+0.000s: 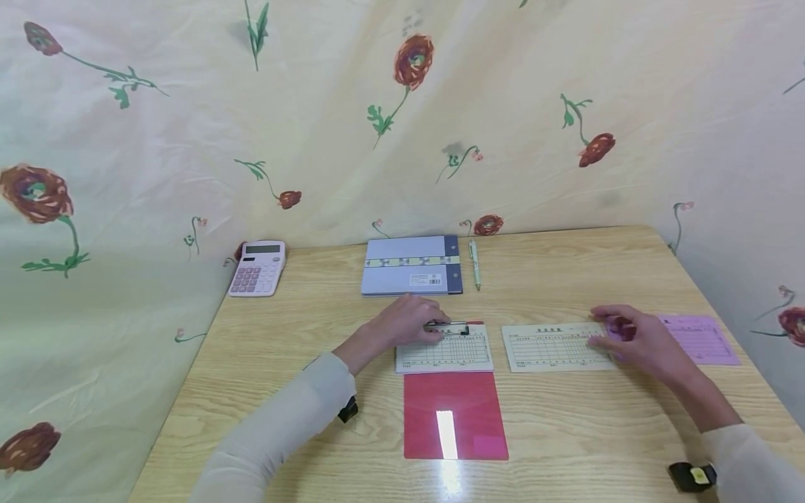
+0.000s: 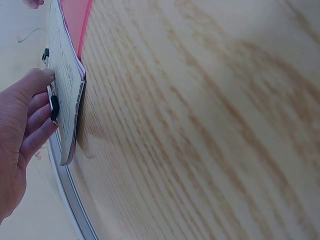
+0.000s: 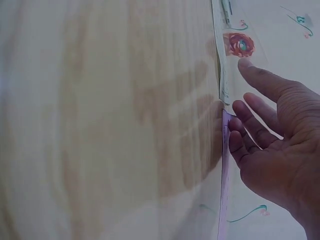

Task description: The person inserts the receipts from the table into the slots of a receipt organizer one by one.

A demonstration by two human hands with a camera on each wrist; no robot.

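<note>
A red clipboard (image 1: 440, 412) lies in the middle of the table, with a stack of printed white forms (image 1: 468, 356) over its upper part. My left hand (image 1: 410, 321) grips the top edge at the metal clip (image 1: 465, 330). In the left wrist view its thumb presses on the front of the clip, between the black tips, and the other fingers lie behind the edge. Over to the right, my right hand (image 1: 641, 342) hovers with parted, loosely bent fingers above a white form (image 1: 547, 351) and a purple form (image 1: 707, 342). Nothing is between those fingers.
Behind the clipboard lies a blue-grey notebook (image 1: 402, 279) with a patterned band, and a pale green pen (image 1: 474, 265) to its right. A pink calculator (image 1: 258, 269) is at the back left. Flowered cloth (image 1: 339, 126) hangs around the table.
</note>
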